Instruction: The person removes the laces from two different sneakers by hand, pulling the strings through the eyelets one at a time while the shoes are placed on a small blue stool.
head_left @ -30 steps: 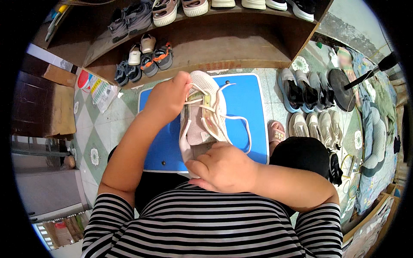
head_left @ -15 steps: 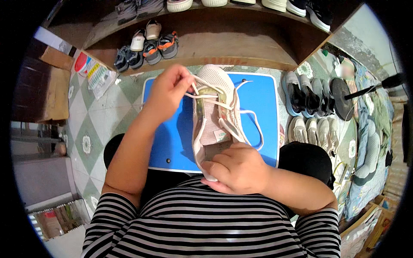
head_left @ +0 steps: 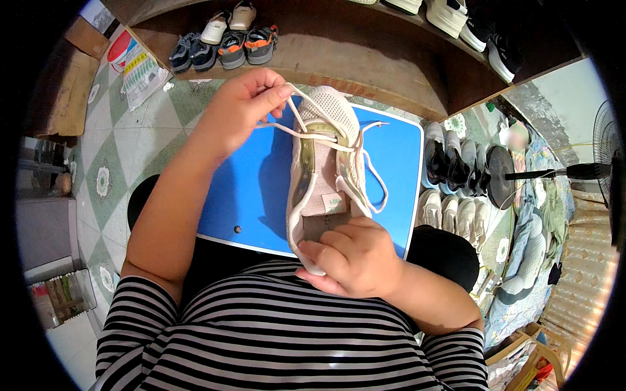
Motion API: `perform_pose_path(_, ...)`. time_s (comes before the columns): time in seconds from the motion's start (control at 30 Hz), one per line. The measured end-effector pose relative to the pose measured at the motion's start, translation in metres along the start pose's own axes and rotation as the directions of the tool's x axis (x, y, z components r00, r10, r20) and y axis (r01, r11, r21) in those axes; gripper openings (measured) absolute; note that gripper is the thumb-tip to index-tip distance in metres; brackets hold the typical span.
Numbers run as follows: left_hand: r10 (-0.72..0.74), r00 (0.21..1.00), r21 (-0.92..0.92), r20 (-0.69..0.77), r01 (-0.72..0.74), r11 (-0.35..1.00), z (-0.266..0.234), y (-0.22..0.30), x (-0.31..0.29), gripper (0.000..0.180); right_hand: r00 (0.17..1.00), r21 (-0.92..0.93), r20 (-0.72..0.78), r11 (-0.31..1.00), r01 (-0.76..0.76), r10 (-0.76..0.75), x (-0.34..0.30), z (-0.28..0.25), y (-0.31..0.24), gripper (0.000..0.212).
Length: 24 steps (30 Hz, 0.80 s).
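Observation:
A pale beige mesh sneaker (head_left: 324, 156) rests on a small blue table (head_left: 248, 195), toe pointing away from me. My right hand (head_left: 352, 257) is closed around its heel collar, thumb outside and fingers partly in the opening. Up by the toe, my left hand (head_left: 251, 107) pinches a cream shoelace (head_left: 295, 107) between thumb and finger, drawn up and left from the front eyelets. The lace's other end loops loosely over the table to the right of the shoe. A printed tag shows on the tongue. The lace tip in my left hand is hidden.
A wooden shelf (head_left: 365, 75) with several shoes stands beyond the table. More pairs of shoes (head_left: 450, 159) line the floor at the right, near a black fan stand (head_left: 541, 174) and piled clothes (head_left: 521, 254). A plastic bag (head_left: 140, 78) and red-lidded tub (head_left: 120, 49) sit far left.
My left hand has pulled the shoelace slightly farther out to the left. My right hand keeps its grip on the heel. The whole view has turned a little.

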State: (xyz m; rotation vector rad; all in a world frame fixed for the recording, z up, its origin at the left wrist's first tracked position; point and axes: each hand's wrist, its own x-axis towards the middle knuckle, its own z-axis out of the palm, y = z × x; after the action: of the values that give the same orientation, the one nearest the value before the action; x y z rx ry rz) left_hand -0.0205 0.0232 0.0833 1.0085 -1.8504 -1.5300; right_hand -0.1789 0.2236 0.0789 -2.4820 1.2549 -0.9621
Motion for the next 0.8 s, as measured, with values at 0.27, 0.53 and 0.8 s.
perform_pose_path(0.27, 0.081, 0.959, -0.024, 0.271, -0.077, 0.997, 0.004, -0.018, -0.001, 0.017, 1.0, 0.01, -0.022, 1.0, 0.009, -0.009, 0.004, 0.0, -0.001, 0.03)
perform_pose_path(0.53, -0.05, 0.999, -0.065, 0.015, 0.051, 0.997, 0.006, 0.0, -0.004, 0.008, 1.0, 0.013, 0.009, 1.0, 0.003, -0.003, 0.003, -0.002, 0.001, 0.033)
perform_pose_path(0.8, 0.023, 1.0, -0.041, 0.019, -0.022, 0.999, 0.003, -0.008, -0.002, 0.015, 1.0, 0.019, -0.009, 1.0, 0.018, -0.018, 0.005, -0.003, 0.001, 0.033)
